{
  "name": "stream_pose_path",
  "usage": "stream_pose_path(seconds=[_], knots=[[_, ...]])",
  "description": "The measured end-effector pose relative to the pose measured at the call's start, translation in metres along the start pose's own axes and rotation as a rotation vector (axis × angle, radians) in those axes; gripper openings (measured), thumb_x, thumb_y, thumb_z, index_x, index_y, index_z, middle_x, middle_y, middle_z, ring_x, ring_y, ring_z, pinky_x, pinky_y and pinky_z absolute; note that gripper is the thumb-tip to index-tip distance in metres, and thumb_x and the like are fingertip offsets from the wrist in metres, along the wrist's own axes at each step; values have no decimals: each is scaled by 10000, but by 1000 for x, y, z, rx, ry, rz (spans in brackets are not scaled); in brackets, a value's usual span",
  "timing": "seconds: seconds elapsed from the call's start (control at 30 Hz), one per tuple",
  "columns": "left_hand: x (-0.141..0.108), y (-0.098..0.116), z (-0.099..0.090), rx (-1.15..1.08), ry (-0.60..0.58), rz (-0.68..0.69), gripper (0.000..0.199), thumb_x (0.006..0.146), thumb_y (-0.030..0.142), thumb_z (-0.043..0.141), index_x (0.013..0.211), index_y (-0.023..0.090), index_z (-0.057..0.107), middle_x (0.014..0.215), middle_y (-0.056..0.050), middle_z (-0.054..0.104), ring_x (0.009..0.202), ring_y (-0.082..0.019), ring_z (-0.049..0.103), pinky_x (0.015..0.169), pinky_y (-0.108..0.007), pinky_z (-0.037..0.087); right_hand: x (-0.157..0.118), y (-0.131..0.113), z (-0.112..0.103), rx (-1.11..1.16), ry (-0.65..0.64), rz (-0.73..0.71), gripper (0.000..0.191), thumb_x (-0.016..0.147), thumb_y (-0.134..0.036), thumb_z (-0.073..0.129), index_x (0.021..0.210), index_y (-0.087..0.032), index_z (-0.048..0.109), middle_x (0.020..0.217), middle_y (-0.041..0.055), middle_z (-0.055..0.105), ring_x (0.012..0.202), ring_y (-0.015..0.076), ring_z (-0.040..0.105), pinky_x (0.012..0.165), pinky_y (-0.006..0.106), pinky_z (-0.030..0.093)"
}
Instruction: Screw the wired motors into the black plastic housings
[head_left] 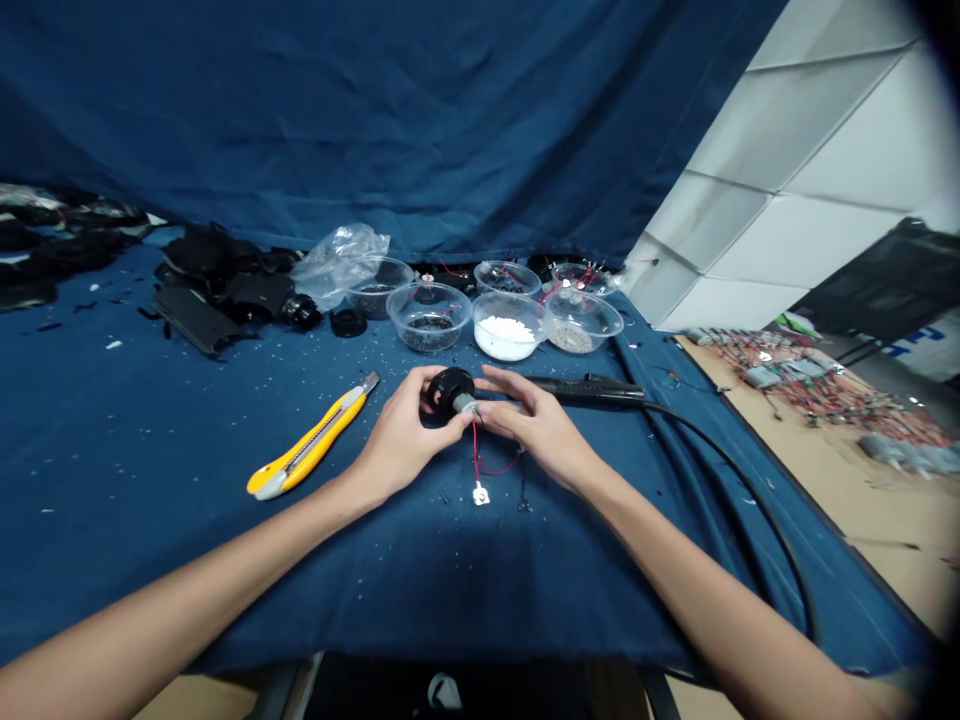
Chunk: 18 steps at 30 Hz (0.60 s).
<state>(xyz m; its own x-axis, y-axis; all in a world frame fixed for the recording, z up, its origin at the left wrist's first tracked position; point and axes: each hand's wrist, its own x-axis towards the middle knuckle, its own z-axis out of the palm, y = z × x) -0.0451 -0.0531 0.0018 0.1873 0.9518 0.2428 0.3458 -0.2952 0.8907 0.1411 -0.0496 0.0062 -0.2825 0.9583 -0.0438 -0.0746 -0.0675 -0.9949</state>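
Observation:
My left hand [409, 425] is closed round a black round plastic part [450, 385], thumb in front and fingers behind it. From the part's middle sticks out a small grey cylinder that looks like a motor [465, 403]. My right hand [536, 415] pinches at the cylinder's end with thumb and fingertips, where the wires begin. A red wire [475, 445] hangs down from there to a small white plate [481, 495], and a second red wire loops to the right towards a small dark piece [524, 504].
Left of my hands lies a yellow utility knife [311, 440]. Behind stand several clear bowls, one with white bits [506, 338]. A black corded tool [589, 390] lies at right. Black plastic shells [199, 315] are heaped at back left; wired motors [825, 380] cover a cardboard sheet.

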Motion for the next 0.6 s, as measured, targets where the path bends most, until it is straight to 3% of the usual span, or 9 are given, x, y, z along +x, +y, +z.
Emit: stream_pose_path(seconds=[0.1,0.2,0.37,0.47,0.6], knots=[[0,7,-2,220,86,193,434,821,319,679,1178,178,477,1098,-75,556,994,-215,521,875,-336,407,-5,-7,1,-92,-37,6,433,775,-387,707,1121,-165,571,1046,78,661,878,159,670,850,352,552],[1,18,-6,318,-15,373,405,859,336,643,1202,195,478,1092,-86,537,1028,-229,506,899,-350,412,-11,-11,-3,-148,-118,-24,360,766,-404,712,992,-150,595,816,26,663,786,168,668,785,328,548],[5,36,-12,189,-105,477,887,654,425,824,1383,206,368,1365,-160,395,1282,-325,358,1037,-433,362,-18,-14,-12,-238,-130,-228,324,831,-342,642,1116,-191,613,1039,49,674,948,186,636,844,334,518],[6,41,-10,76,-263,455,747,750,360,754,1384,222,385,1309,-126,511,1240,-294,450,1057,-419,354,-22,-13,-11,-387,-151,-299,263,856,-349,603,1064,-190,633,1013,43,671,912,187,621,799,316,517],[1,39,0,0,-175,466,567,790,292,699,1292,189,458,1195,-101,596,1117,-246,558,992,-348,419,-24,-8,-8,-577,-122,-468,197,860,-340,596,963,-177,634,912,46,671,825,181,610,746,287,499]])
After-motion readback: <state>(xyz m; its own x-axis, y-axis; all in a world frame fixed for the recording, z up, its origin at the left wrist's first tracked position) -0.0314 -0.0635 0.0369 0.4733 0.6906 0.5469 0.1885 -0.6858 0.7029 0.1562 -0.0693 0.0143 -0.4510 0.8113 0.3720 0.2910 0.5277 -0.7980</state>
